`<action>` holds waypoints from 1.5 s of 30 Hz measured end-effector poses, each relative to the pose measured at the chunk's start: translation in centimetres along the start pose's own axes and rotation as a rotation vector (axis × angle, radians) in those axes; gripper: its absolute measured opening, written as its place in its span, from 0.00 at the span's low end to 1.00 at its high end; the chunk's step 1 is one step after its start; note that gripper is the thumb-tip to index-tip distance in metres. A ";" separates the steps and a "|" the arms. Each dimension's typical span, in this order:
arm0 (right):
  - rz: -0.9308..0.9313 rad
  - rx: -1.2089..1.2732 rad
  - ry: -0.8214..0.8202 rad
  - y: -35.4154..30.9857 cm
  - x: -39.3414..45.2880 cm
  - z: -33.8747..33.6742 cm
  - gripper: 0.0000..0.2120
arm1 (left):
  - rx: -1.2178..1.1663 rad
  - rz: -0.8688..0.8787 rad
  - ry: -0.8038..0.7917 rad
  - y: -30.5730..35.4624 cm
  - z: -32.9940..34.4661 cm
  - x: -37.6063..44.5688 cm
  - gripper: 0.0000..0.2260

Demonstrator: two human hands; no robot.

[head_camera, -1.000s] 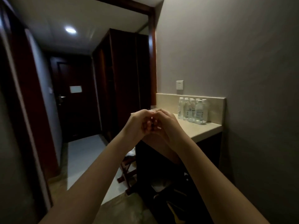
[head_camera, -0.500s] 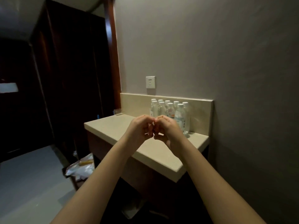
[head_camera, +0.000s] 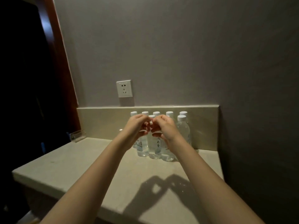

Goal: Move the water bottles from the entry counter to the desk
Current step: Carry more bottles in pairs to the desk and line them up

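A cluster of clear plastic water bottles with white screw caps point(head_camera: 159, 139) stands upright at two o'clock on the beige stone entry counter point(head_camera: 84, 160), against its low backsplash. The left hand point(head_camera: 135, 126) and right hand point(head_camera: 166, 128) hover before them, fingers curled, fingertips nearly meeting; whether they pinch anything I cannot tell. Full bottles should feel moderately heavy, smooth, slightly squashy; best gripped around the mid-body.

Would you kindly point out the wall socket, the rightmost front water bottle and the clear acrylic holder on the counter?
wall socket point(head_camera: 124, 88): head view, middle of its white faceplate.
rightmost front water bottle point(head_camera: 183, 131): head view, clear shoulder below the white cap.
clear acrylic holder point(head_camera: 77, 135): head view, its front panel.
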State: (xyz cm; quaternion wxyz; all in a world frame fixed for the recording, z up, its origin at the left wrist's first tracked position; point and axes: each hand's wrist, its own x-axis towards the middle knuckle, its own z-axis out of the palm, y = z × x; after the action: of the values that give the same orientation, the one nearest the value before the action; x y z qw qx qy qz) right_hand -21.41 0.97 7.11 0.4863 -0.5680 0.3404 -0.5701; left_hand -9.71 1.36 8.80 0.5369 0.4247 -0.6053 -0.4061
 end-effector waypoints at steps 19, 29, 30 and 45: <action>-0.116 -0.836 0.237 5.7 11.9 2.9 0.21 | 0.071 -0.048 0.070 -8.1 -5.7 13.0 0.06; -0.154 -0.799 0.266 8.1 10.3 3.4 0.32 | 0.039 0.006 -0.010 -9.7 -5.9 12.5 0.06; -0.127 -0.793 0.234 8.1 10.2 3.2 0.34 | 0.026 0.007 -0.013 -9.9 -6.0 12.4 0.05; 0.011 -0.818 0.189 10.2 8.3 2.5 0.43 | -0.033 -0.086 -0.274 -14.1 -8.1 10.3 0.28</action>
State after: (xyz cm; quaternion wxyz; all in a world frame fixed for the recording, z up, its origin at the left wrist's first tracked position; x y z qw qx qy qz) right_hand -16.31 -9.48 0.48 0.1906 -0.6577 0.5848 -0.4349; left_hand -1.22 -13.07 -0.63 0.4384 0.3819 -0.6474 -0.4929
